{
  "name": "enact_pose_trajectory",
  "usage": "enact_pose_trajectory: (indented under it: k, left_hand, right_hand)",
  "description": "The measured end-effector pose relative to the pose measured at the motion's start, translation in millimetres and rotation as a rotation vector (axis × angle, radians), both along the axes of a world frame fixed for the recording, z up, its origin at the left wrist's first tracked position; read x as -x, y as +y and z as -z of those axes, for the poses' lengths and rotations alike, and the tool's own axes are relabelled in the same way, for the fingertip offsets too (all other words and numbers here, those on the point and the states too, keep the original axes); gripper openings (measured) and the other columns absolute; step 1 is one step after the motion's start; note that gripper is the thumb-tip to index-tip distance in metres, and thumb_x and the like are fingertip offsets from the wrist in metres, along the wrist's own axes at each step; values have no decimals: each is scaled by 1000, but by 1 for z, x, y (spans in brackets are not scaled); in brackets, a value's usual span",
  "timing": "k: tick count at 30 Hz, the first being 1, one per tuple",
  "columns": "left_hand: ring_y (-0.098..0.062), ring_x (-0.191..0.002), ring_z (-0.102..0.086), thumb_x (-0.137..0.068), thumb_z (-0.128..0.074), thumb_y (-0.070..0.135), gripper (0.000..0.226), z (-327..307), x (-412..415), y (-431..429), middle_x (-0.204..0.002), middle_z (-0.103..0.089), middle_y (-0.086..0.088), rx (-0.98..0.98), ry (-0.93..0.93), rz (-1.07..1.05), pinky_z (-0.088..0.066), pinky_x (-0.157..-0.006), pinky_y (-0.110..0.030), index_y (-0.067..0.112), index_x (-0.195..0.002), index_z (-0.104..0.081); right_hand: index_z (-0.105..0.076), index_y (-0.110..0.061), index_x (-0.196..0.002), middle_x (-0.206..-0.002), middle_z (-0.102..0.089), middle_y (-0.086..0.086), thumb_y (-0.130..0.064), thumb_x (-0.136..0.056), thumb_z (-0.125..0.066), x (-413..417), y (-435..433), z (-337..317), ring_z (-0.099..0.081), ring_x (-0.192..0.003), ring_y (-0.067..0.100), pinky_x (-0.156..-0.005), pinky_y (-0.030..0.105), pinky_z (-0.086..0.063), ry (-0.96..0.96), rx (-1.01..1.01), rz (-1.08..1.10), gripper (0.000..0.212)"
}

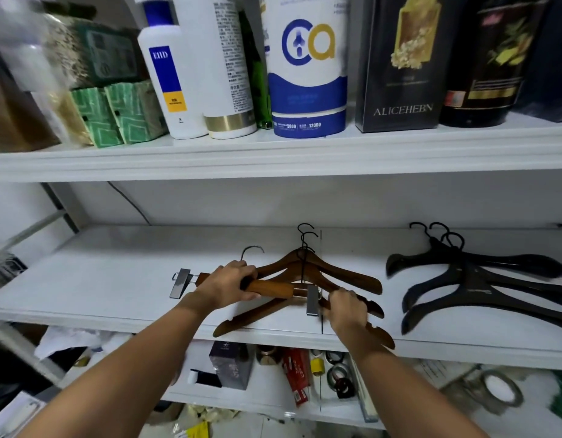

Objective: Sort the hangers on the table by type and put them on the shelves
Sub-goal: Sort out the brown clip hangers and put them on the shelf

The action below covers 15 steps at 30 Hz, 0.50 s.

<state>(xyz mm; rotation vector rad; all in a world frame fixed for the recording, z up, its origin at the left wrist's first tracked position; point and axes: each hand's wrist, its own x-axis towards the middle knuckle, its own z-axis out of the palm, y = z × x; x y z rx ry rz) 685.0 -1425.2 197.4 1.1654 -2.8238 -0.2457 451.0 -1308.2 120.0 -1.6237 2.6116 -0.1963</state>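
A wooden clip hanger (274, 288) with two metal clips and a silver hook lies across the middle white shelf (115, 279). My left hand (229, 284) is closed around its bar. Under it lie dark brown wooden coat hangers (346, 276) with black hooks. My right hand (347, 309) grips the right arm of one of these, next to the right metal clip (313, 300). Several black plastic hangers (482, 279) lie stacked at the right of the same shelf.
The shelf above holds white bottles (178, 74), a blue-and-white canister (308, 74), green packets (115, 115) and dark boxes (403, 64). The shelf below holds small boxes and tape rolls (339, 374). A thin seam (321, 279) divides the middle shelf.
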Motion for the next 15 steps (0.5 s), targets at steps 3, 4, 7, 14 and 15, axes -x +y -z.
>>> enact_pose_trajectory:
  k: [3,4,7,14,15]
  left_hand:
    - [-13,-91,-48,-80,-67,46,33,1,0,-5,-95,-49,6,-1,-1,-1,-34,-75,-26,25,-102,-55]
    - [-13,-90,-47,-80,-67,46,32,1,-1,-7,-95,-49,6,-2,0,-3,-33,-74,-25,26,-102,-55]
    - [-13,-90,-47,-81,-67,47,32,3,-5,-16,-96,-50,6,2,-1,1,-32,-74,-25,26,-102,-54]
    - [-13,-94,-47,-81,-67,47,37,1,-9,-40,-95,-46,7,17,9,32,-30,-77,-25,23,-106,-55]
    - [-14,-94,-47,-81,-67,47,37,1,-10,-44,-95,-47,7,17,8,39,-31,-77,-25,23,-106,-55]
  right_hand:
    - [-66,-15,-108,-112,-63,4,-39,-90,-61,0,-3,2,-57,-110,23,-88,33,-46,33,-29,3,31]
    - [-65,-15,-108,-111,-63,3,-41,-90,-61,0,-4,2,-58,-108,23,-86,32,-46,25,-38,8,31]
    - [-64,-16,-106,-108,-65,3,-43,-90,-60,-2,-8,3,-60,-105,22,-77,30,-46,15,-56,0,33]
    - [-63,-17,-106,-105,-65,2,-46,-91,-56,-8,-20,2,-62,-103,21,-75,28,-44,26,-67,17,33]
    - [-64,-17,-104,-104,-66,1,-47,-91,-56,-9,-21,2,-61,-102,21,-74,28,-44,36,-55,29,33]
